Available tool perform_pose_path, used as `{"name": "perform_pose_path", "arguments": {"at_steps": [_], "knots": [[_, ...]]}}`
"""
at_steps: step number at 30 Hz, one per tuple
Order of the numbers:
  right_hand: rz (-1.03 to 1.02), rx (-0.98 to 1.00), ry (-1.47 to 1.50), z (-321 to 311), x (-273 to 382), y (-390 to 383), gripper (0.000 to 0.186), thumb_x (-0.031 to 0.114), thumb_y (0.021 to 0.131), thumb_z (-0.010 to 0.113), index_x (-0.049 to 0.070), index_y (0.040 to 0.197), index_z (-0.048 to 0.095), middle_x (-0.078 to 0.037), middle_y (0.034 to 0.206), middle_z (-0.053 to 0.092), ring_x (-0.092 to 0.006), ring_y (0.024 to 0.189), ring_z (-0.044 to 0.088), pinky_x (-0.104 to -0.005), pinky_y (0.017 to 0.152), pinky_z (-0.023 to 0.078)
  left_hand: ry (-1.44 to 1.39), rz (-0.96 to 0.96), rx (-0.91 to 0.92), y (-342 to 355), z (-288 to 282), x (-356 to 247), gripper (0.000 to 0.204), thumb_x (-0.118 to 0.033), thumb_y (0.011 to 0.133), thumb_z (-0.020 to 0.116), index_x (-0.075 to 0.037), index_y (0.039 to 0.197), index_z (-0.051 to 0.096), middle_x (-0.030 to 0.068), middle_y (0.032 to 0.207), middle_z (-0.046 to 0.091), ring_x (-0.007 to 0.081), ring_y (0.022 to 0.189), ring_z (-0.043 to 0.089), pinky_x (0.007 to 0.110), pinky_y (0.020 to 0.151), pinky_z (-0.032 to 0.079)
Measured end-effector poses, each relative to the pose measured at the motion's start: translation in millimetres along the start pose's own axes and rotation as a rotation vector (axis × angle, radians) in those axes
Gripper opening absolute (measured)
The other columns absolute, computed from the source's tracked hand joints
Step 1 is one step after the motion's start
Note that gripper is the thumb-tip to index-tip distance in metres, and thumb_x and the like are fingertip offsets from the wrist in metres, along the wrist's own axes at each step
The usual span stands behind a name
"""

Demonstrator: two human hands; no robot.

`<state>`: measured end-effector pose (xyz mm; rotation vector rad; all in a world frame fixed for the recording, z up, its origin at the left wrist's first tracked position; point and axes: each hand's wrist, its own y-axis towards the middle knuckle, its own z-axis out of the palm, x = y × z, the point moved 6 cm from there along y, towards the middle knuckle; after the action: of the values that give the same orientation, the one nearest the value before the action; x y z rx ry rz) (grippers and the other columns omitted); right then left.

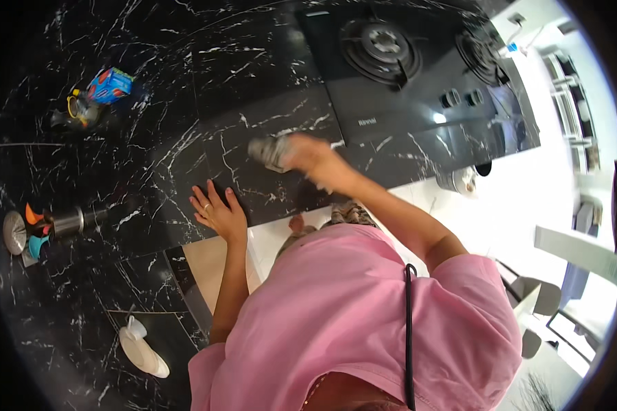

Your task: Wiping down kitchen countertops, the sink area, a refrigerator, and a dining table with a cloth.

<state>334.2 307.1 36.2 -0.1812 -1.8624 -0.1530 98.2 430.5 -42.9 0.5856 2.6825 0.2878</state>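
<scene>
A crumpled grey cloth (273, 152) is bunched under my right hand (308, 156), which presses it on the black marble-patterned countertop (178, 164) just in front of the gas hob (391, 113). Both the cloth and that hand are blurred by motion. Near the counter's front edge my left hand (219, 212) lies flat, its fingers spread and a ring on one of them. Nothing is in the left hand.
Two burners with black grates and two knobs (462, 98) are on the hob. Far left stand a blue box (110, 85) and a yellow-topped container (77, 106). A metal cylinder (68, 222) holding utensils is nearer. A white bottle (142, 351) sits lower left; a bin (457, 180) stands right.
</scene>
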Motion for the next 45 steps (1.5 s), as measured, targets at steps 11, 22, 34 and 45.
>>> {"name": "perform_pose_path", "arguments": {"at_steps": [11,22,34,45], "knots": [[0.082,-1.011,-0.681,-79,-18,-98,0.044,0.018,0.092,0.061,0.004,0.133,0.052,-0.019,0.121,0.060,-0.0334,0.117,0.054,-0.0431,0.098,0.045,-0.057,0.044,0.030,-4,7,7,0.055,-0.039,0.096,0.055,-0.016,0.146,0.045,0.0221,0.159,0.023,0.0483,0.145,0.016,0.067,0.112,0.010],[0.075,-0.818,-0.344,-97,37,-41,0.026,0.015,0.086,0.067,0.007,0.111,0.063,-0.013,0.097,0.067,-0.0325,0.089,0.064,-0.0396,0.080,0.051,-0.076,0.112,-0.005,-5,4,6,0.051,-0.038,0.095,0.057,-0.016,0.141,0.052,0.0181,0.157,0.032,0.0452,0.146,0.019,0.070,0.110,0.012],[0.008,-0.452,-0.774,-41,16,-92,0.043,0.020,0.090,0.064,0.012,0.131,0.052,-0.015,0.137,0.050,-0.0347,0.118,0.053,-0.0492,0.095,0.046,-0.071,0.102,-0.007,-5,2,3,0.051,-0.037,0.095,0.057,-0.016,0.141,0.052,0.0164,0.157,0.032,0.0423,0.146,0.020,0.070,0.110,0.012],[-0.108,-0.209,-1.053,50,-45,-37,0.058,0.036,0.093,0.059,0.024,0.147,0.040,-0.015,0.156,0.028,-0.0453,0.136,0.033,-0.0618,0.104,0.033,-0.035,0.095,-0.014,-4,1,-2,0.049,-0.035,0.096,0.056,-0.015,0.140,0.052,0.0160,0.157,0.032,0.0423,0.146,0.020,0.070,0.110,0.013]]}}
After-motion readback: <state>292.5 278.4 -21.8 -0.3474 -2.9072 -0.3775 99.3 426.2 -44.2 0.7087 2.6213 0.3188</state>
